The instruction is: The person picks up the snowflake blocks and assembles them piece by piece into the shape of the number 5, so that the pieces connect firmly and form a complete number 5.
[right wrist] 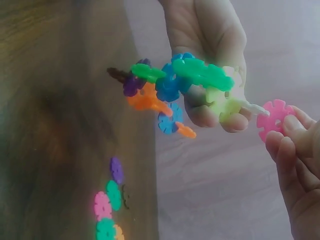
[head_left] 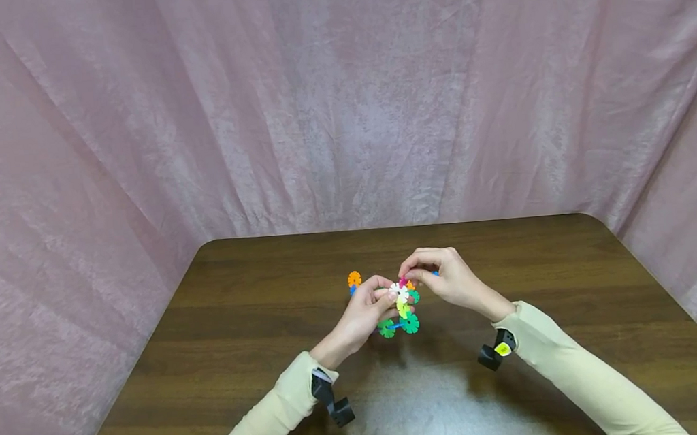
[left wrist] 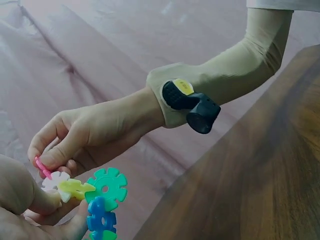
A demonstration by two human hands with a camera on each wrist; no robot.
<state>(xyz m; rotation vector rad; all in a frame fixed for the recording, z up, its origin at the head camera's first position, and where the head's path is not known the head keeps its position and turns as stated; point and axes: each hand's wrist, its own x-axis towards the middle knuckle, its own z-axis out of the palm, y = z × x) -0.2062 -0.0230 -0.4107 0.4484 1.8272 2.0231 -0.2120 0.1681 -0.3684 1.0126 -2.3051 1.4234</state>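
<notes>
My left hand holds a chain of notched plastic snowflake discs by its white disc and yellow-green disc. From there the chain runs on through a green disc, a blue disc, a purple disc and orange discs. Between thumb and fingers, my right hand pinches a pink disc. The pink disc's edge meets the white disc's edge; how deep the slots engage cannot be made out.
Loose discs lie on the brown wooden table, among them a purple disc, a pink disc and a green disc. A pink curtain hangs behind the table. Each wrist wears a black camera mount.
</notes>
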